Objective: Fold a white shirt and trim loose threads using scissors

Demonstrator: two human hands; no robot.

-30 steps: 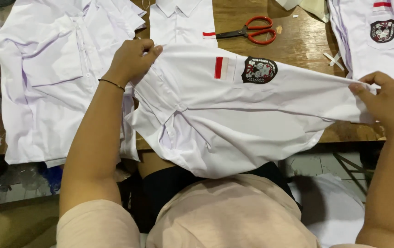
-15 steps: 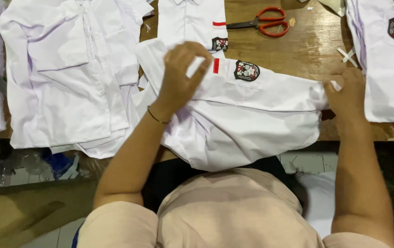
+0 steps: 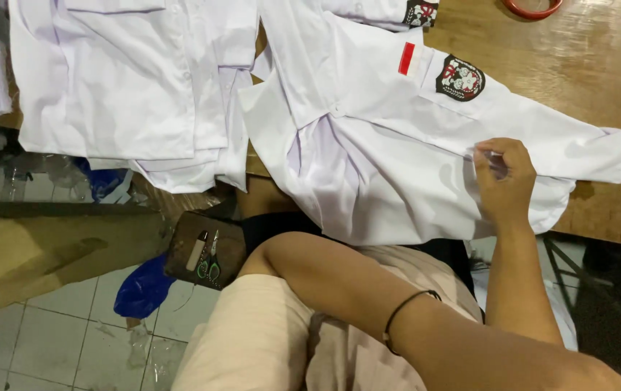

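**Head view: our right hand pinches the white shirt's sleeve**

Our right hand rests on the white shirt, thumb and fingertips closed narrowly on a small fold of cloth at the sleeve's lower edge; the grip looks like a pinch, though the fingers hide what lies between them. The shirt lies spread on the wooden surface, its hem hanging over the near edge below the grip. Up and to the left of the grip sit a red stripe and a dark crest patch on the sleeve. Far left of the grip lies a pile of white shirts. Our left forearm, with a black wristband, crosses below the grip; its hand is out of frame. A brown pouch sits low left.
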